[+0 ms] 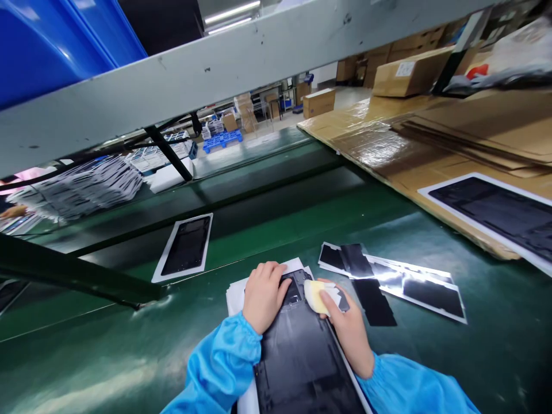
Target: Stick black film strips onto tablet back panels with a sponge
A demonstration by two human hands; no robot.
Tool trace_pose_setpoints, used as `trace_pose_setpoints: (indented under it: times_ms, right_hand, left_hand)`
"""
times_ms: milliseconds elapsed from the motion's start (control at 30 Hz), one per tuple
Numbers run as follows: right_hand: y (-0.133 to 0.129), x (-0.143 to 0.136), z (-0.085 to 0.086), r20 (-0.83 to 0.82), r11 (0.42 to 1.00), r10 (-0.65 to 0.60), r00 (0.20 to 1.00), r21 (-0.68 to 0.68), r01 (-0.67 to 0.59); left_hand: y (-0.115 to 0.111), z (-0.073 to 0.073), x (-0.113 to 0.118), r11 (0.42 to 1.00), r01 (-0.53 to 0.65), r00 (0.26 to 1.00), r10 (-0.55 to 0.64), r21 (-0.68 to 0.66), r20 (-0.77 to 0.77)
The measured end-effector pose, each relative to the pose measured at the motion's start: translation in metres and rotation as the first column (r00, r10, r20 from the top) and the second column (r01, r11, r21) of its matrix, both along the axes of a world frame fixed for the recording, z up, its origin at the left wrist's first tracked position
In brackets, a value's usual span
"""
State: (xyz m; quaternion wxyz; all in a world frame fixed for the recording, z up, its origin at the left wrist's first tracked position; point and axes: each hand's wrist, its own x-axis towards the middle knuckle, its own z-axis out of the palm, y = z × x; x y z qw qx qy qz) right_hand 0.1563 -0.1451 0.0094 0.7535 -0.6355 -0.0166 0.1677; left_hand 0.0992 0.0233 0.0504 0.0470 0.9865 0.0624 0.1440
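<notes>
A black panel [302,351] lies on a stack of white sheets [234,296] at the bottom centre, on the green bench. My left hand [265,293] rests over the panel's upper left corner, fingers bent together at its far edge and thumb on the dark surface. At the panel's upper right, my right hand [345,322] is closed round a pale yellow and white pad [318,296], which has a grey part at its right end. Just right of that hand are black film pieces [374,302] and white-edged strips [418,287].
A white-bordered black panel [186,247] lies beyond my left hand; another [495,210] is on the cardboard [366,144] at right. A grey beam [241,69] crosses overhead, with a green post [77,273] at left. Stacked sheets [81,187] stand at far left.
</notes>
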Motion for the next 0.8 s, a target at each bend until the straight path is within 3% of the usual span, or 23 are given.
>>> trace_pose_setpoints:
  times_ms: [100, 233, 433, 567, 700, 800]
  right_hand:
    - [-0.002, 0.003, -0.002, 0.010, 0.999, 0.029, 1.000, -0.045, -0.028]
    - [-0.006, 0.003, -0.009, 0.046, 0.996, 0.079, 0.996, -0.055, -0.077]
    - [-0.014, 0.003, -0.018, 0.099, 0.992, 0.128, 0.987, -0.010, -0.127]
    - [-0.019, 0.008, -0.001, 0.177, 0.984, 0.149, 0.973, 0.075, -0.165]
    - [-0.021, 0.003, 0.025, 0.180, 0.910, 0.339, 0.924, 0.185, -0.370]
    - [-0.022, -0.008, 0.034, 0.158, 0.914, 0.380, 0.911, 0.089, -0.397]
  left_hand:
    - [0.010, 0.001, 0.002, 0.995, -0.082, 0.995, 0.079, -0.059, -0.052]
    - [0.017, 0.011, 0.001, 0.979, -0.093, 0.982, 0.061, -0.179, -0.179]
    - [0.017, 0.019, -0.001, 0.969, -0.117, 0.975, 0.070, -0.220, -0.210]
    - [0.016, 0.025, -0.008, 0.957, -0.084, 0.991, 0.051, -0.279, -0.123]
    - [0.012, 0.036, -0.017, 0.961, 0.021, 0.998, -0.003, -0.274, 0.066]
    - [0.010, 0.044, -0.023, 0.967, 0.082, 0.986, -0.043, -0.242, 0.162]
